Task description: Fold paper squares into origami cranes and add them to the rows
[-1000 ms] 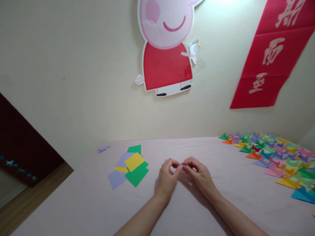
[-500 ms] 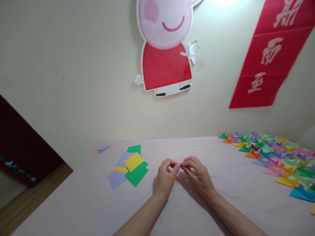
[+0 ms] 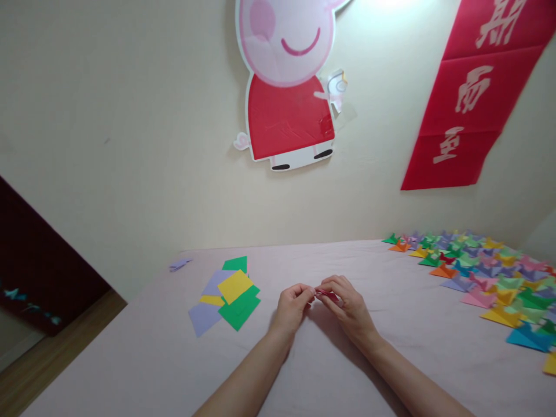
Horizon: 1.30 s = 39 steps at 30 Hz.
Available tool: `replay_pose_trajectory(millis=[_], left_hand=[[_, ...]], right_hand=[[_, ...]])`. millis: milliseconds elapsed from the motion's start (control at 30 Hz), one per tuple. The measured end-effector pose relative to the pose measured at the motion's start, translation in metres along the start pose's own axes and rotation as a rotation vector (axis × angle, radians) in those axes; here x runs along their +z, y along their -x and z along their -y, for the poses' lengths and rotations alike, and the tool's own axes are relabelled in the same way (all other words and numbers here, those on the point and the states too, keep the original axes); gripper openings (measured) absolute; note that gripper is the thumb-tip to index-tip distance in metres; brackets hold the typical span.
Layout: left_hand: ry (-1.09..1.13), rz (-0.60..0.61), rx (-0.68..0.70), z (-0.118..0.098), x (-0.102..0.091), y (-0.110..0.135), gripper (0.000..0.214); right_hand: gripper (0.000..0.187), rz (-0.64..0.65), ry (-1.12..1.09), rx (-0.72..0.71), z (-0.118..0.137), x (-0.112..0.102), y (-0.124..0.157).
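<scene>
A small red piece of folded paper (image 3: 326, 294) is pinched between my two hands over the middle of the table, mostly hidden by the fingers. My left hand (image 3: 293, 308) closes thumb and forefinger on its left end. From the other side, my right hand (image 3: 347, 304) grips it with bent fingers, and a bit of red shows below them. The fingertips of both hands nearly meet. Left of my hands lies a loose pile of paper squares, with a yellow sheet (image 3: 235, 286) on top, a green sheet (image 3: 240, 310) and a purple sheet (image 3: 204, 318).
Rows of folded paper figures in many colours, among them a blue one (image 3: 529, 337), cover the table's right side. A small purple folded piece (image 3: 179, 264) lies at the far left. Behind the pink-covered table (image 3: 143, 365) rises a wall with a pig cutout (image 3: 290, 116) and a red banner (image 3: 456, 116).
My left finger and thumb have drawn closer together, closing the gap between them. More of the red paper shows by my right fingers. The view has shifted slightly.
</scene>
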<state>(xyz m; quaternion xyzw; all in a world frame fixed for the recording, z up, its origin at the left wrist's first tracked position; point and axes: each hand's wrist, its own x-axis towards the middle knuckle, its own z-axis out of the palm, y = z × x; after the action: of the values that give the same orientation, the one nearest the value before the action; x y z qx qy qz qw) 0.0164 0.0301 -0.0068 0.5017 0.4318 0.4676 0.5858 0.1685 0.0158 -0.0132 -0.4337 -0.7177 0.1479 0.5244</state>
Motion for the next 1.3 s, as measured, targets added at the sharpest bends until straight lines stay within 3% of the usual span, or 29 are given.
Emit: replay_pose_trajectory(millis=[233, 700, 900, 1067, 1300], left_hand=[[0.102, 0.081, -0.141, -0.008, -0.002, -0.001, 0.042], [0.13, 0.239, -0.211, -0.011, -0.009, -0.001, 0.042], [0.031, 0.154, -0.053, -0.003, -0.004, -0.003, 0.025], [-0.285, 0.065, 0.199, 0.0, 0.001, 0.003, 0.012], [-0.376, -0.018, 0.297, -0.003, 0.005, 0.009, 0.013]], right_hand=[[0.019, 0.006, 0.009, -0.024, 0.001, -0.002, -0.001], [0.022, 0.0, -0.091, 0.043, 0.0, -0.003, -0.001], [0.024, 0.005, -0.199, 0.206, 0.002, -0.003, -0.003], [0.027, -0.008, -0.303, 0.334, 0.003, -0.003, -0.006], [0.032, 0.017, -0.487, 0.443, 0.0, 0.001, -0.004]])
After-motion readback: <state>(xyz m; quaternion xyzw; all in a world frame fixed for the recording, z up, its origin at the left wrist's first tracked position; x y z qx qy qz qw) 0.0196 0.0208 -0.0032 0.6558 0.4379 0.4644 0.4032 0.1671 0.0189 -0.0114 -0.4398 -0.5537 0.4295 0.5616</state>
